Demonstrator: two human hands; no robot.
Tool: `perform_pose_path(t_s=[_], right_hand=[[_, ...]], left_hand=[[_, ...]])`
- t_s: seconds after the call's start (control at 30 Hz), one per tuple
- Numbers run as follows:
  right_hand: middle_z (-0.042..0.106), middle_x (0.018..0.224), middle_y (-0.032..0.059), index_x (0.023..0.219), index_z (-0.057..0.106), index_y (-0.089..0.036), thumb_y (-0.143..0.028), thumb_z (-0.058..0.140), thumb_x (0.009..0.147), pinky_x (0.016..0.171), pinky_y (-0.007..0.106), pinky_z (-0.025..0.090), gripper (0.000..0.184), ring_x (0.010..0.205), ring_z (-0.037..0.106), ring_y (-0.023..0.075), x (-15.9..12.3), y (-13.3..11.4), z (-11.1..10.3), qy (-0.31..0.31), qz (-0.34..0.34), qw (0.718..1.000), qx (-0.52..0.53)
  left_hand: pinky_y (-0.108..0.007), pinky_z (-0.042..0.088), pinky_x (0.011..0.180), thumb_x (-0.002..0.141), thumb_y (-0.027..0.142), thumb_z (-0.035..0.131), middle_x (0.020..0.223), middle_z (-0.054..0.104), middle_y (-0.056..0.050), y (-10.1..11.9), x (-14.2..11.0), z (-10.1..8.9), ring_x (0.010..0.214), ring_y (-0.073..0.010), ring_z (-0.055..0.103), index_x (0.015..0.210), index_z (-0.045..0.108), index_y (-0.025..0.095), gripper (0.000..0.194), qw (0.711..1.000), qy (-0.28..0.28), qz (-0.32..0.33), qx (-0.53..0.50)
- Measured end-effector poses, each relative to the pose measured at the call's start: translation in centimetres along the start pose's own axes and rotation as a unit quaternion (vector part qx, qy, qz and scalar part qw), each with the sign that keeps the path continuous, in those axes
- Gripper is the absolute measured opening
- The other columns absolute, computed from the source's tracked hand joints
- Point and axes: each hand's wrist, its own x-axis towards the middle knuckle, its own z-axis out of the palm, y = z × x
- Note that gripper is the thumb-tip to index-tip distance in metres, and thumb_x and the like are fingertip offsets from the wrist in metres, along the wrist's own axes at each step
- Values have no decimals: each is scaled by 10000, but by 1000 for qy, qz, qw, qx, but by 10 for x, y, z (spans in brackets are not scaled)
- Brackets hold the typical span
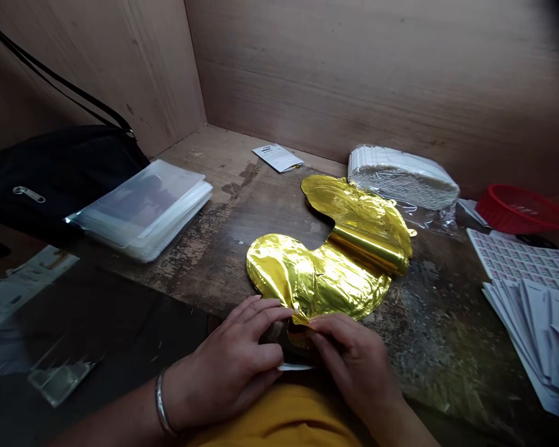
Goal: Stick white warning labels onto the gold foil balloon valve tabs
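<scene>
Scarred wooden table (205,273) bears a gold foil balloon (326,267), lying flat with its far end folded over; the left hand (228,363) and right hand (349,360) pinch its near tip, holding nothing else.

Foil balloon (317,279): shone gold, creased with pale yellow streaks.
My garment (274,419): was mustard yellow.
My bangle (161,402): was silver.
Basket (524,208): was red.
Label sheet (522,261): showed a grid of small reddish prints on white.
Bag (51,177): was black, with a silver zip pull.
Tabletop (265,211): was dark brown, patched pale.
</scene>
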Motion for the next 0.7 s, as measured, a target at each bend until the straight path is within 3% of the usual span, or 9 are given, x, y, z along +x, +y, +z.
perform_pose_path(t_s=[0.17, 0.37, 0.57, 0.63, 0.7], right_hand=[[629, 633, 10, 663, 651, -187, -417, 654, 836, 558, 269, 435, 288, 594, 566, 160, 15, 2, -11, -42, 175, 978, 104], [524, 588, -20, 680, 636, -151, -515, 636, 827, 520, 238, 327, 392, 556, 430, 111, 31, 10, -26, -89, 271, 925, 250], [494, 598, -45, 712, 546, -177, -466, 620, 860, 544, 230, 342, 334, 563, 421, 102, 34, 10, -30, -88, 256, 910, 316], [500, 620, -38, 713, 523, -192, -464, 578, 889, 548, 240, 376, 330, 570, 443, 113, 34, 7, -29, -73, 230, 928, 283], [591, 740, 6, 742, 543, -198, -439, 628, 858, 649, 284, 456, 281, 689, 541, 156, 33, 7, -27, -27, 151, 970, 188]], left_hand=[[-431, 321, 1123, 918, 230, 516, 1415, 477, -36, 4, 5, -4, 1296, -233, 412, 847, 624, 208, 131, 1000, 9, -2, 12], [-402, 337, 1121, 893, 211, 543, 1383, 521, -43, 8, 12, -5, 1271, -232, 449, 794, 610, 194, 121, 999, 31, 25, 33], [-422, 298, 1159, 889, 201, 536, 1436, 489, -63, 7, 14, 1, 1340, -253, 416, 814, 609, 189, 105, 996, 2, 64, 54], [-435, 324, 1140, 890, 223, 539, 1437, 478, -95, 5, 18, 2, 1329, -277, 428, 844, 613, 181, 97, 997, -7, 63, 52], [-451, 380, 1085, 886, 238, 542, 1351, 531, -116, 3, 23, 1, 1247, -289, 494, 853, 615, 186, 95, 998, -8, 56, 38]])
